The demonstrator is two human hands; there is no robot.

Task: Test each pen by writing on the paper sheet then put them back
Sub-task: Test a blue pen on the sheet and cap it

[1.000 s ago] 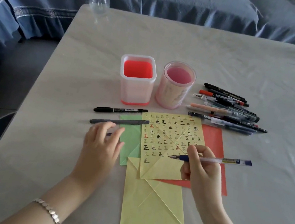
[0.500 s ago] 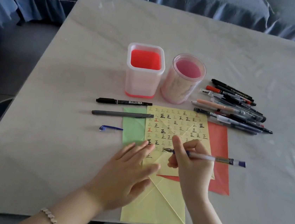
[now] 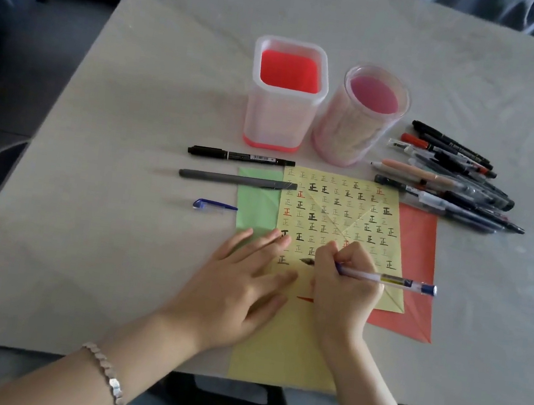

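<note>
Checking the pen first: where do we have it?

We hold the clear-barrelled pen with the blue end plug [image 3: 386, 278] in our right hand [image 3: 347, 278], fingers and thumb curled tight round its front. The barrel slants out to the right and carries a yellow label band. Its dark tip is down at the yellow paper sheet [image 3: 341, 210], on a lower row.

And the sheet itself?

It is creased diagonally and covered in rows of the same small character, mostly black, a few red, some bold and some faint. It lies over a green sheet [image 3: 255, 201] and a red sheet [image 3: 419, 253] on the pale grey table [image 3: 135, 120].

Our left hand [image 3: 239, 285]?

It lies flat, fingers straight and spread, pressing the sheet's left edge.

What else do we see?

A loose blue pen cap [image 3: 213, 205] lies left of the green sheet, with a grey pen [image 3: 235, 179] and a black marker [image 3: 241, 156] beyond it. Behind stand a square translucent holder with a red base [image 3: 285, 104] and a round pink holder [image 3: 361, 120], and a heap of pens [image 3: 455, 177] lies to the right.
</note>
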